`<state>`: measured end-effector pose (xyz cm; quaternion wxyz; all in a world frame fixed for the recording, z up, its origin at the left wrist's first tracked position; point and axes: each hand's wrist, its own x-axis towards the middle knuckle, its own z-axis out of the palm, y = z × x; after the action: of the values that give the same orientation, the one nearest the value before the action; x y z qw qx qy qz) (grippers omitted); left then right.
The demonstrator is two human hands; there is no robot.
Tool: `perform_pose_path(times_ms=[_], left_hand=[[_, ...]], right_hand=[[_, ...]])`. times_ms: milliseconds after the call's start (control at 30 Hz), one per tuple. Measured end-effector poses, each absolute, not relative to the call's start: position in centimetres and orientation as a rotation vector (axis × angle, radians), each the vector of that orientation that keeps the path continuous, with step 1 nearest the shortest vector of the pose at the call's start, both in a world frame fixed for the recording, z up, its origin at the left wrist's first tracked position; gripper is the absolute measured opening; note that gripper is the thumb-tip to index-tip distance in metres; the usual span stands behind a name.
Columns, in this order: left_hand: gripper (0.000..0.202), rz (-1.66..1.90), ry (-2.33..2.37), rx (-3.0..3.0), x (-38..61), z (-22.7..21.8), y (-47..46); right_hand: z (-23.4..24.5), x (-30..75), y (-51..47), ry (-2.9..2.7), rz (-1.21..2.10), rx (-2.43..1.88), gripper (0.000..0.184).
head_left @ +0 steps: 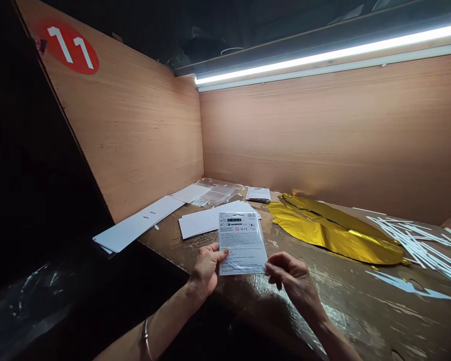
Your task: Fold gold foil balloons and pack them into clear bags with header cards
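Note:
A flat package (242, 250) in clear plastic, with a printed white card and a hang hole at its top, is held upright over the table's front edge. My left hand (207, 265) grips its left side, the thumb lying across the front. At the lower right corner, my right hand (288, 273) pinches the edge between thumb and fingers. Just behind the package lie white cards (199, 224), fanned out on the table. To the right of them are flat gold foil balloons (330, 235), stacked loosely.
Long white card strips (143, 220) overhang the table's left edge. Clear plastic sleeves (221, 193) and a stack of printed cards (258, 194) lie at the back. Several white sticks (424, 245) and pale blue cut pieces (409, 287) are on the right. Wooden walls (323, 135) enclose the table.

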<state>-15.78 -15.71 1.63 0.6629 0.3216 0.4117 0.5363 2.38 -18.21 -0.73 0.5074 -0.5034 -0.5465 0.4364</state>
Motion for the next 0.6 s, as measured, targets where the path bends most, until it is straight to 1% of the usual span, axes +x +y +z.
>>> perform_pose_path(times_ms=[100, 267, 300, 367, 433, 467, 500, 533, 600], left_hand=[[0.019, 1.213, 0.95, 0.739, -15.7, 1.6, -15.7], [0.022, 1.217, 0.965, 0.791, -15.3, 1.4, -15.7], [0.022, 1.227, 0.968, 0.803, -15.1, 1.3, -15.8], [0.022, 1.255, 0.958, 0.833, -14.8, 1.2, -15.8], [0.023, 1.25, 0.935, 0.841, -14.5, 1.1, -15.8], [0.024, 1.243, 0.913, 0.836, -14.3, 1.1, -15.9], [0.023, 1.24, 0.888, 0.824, -14.1, 1.1, -15.9], [0.022, 1.245, 0.863, 0.809, -14.0, 1.1, -16.0], [0.021, 1.263, 0.828, 0.788, -13.7, 1.0, -16.2]], right_hand=[[-0.9, 2.7, -18.2, -1.403, 0.998, -1.238, 0.016], [-1.2, 3.7, -18.1, -1.587, 0.776, -1.352, 0.018], [-1.2, 3.9, -18.2, -1.631, 0.677, -1.405, 0.019], [-1.1, 4.0, -18.2, -1.738, 0.352, -1.489, 0.02], [-0.9, 3.6, -18.4, -1.818, -0.033, -1.463, 0.018], [-0.8, 3.2, -18.5, -1.866, -0.164, -1.399, 0.018], [-0.7, 2.7, -18.6, -1.929, -0.224, -1.319, 0.02], [-0.7, 2.1, -18.7, -1.997, -0.215, -1.245, 0.02], [-0.8, 1.0, -18.8, -2.084, -0.068, -1.177, 0.011]])
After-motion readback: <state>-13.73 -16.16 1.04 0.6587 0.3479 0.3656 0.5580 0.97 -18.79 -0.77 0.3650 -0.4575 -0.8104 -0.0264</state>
